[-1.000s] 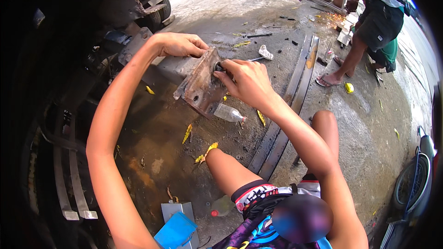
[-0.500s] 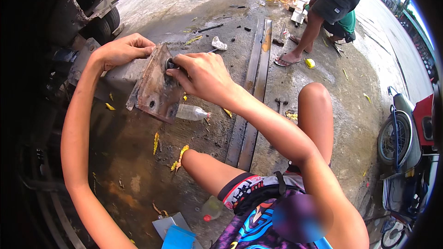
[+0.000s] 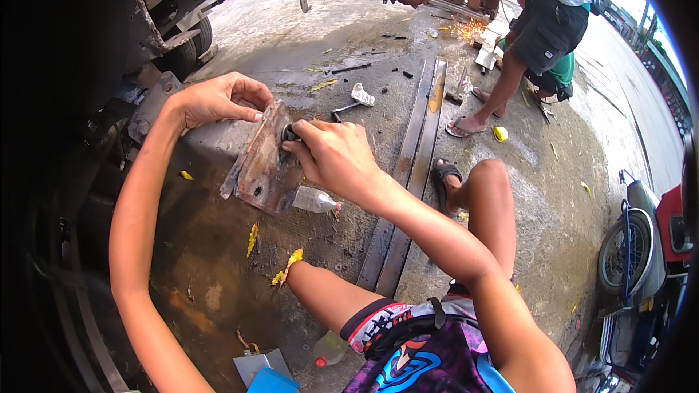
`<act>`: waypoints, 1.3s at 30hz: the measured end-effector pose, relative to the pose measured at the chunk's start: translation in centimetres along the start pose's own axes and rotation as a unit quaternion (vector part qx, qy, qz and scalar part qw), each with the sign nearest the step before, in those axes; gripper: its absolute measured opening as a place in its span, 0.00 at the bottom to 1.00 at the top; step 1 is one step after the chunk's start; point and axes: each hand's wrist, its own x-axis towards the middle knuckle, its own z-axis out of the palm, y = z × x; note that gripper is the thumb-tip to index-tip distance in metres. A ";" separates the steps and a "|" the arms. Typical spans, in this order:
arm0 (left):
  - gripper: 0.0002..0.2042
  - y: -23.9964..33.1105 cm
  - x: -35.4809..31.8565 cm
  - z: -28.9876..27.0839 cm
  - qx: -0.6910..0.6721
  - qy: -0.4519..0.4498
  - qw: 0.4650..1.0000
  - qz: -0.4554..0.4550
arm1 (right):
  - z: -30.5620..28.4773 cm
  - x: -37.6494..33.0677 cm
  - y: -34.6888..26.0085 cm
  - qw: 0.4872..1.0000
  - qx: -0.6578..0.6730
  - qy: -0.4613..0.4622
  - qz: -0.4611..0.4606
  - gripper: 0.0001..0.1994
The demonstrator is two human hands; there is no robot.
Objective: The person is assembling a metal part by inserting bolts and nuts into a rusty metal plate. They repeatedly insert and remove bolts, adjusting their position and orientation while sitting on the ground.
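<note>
A rusty steel plate [image 3: 271, 175] with holes in it stands on the end of a grey metal beam [image 3: 226, 137]. My right hand [image 3: 341, 159] is closed at its near face, thumb and fingertips pinching a dark round fastener, like a nut or bolt head [image 3: 289, 133]. Behind the plate's upper edge, my left hand [image 3: 222, 100] is curled with thumb and fingers close together. What those left fingertips grip, if anything, is hidden.
Two long steel channels [image 3: 408, 167] lie on the wet concrete beside a clear plastic bottle [image 3: 313, 199]. A hammer [image 3: 455, 97] rests further off. Co-workers stand and crouch at the back right near flying sparks [image 3: 470, 31]. A motorcycle [image 3: 628, 247] is at the right.
The whole view has shifted, showing more of the far side. Both hands keep their places at the plate. Sparks near the co-workers look larger.
</note>
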 end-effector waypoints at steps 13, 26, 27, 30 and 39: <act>0.21 0.5 1.0 0.1 -0.019 -0.069 0.995 -0.072 | 0.4 -0.1 0.6 1.000 0.011 0.003 -0.019 0.11; 0.18 -0.4 1.2 0.2 -0.011 -0.047 0.995 -0.088 | 0.5 -0.2 0.7 0.999 0.029 0.011 -0.007 0.11; 0.19 0.3 1.5 0.3 -0.018 -0.048 0.996 -0.078 | 0.6 -0.3 0.8 1.000 0.026 0.011 -0.003 0.11; 0.20 1.1 2.0 0.4 -0.015 -0.052 0.995 -0.086 | 1.0 -0.3 1.0 0.999 0.032 0.024 -0.008 0.11; 0.17 1.1 2.2 0.4 0.032 -0.021 0.994 -0.098 | 1.3 -0.5 0.9 0.998 0.052 0.045 0.004 0.12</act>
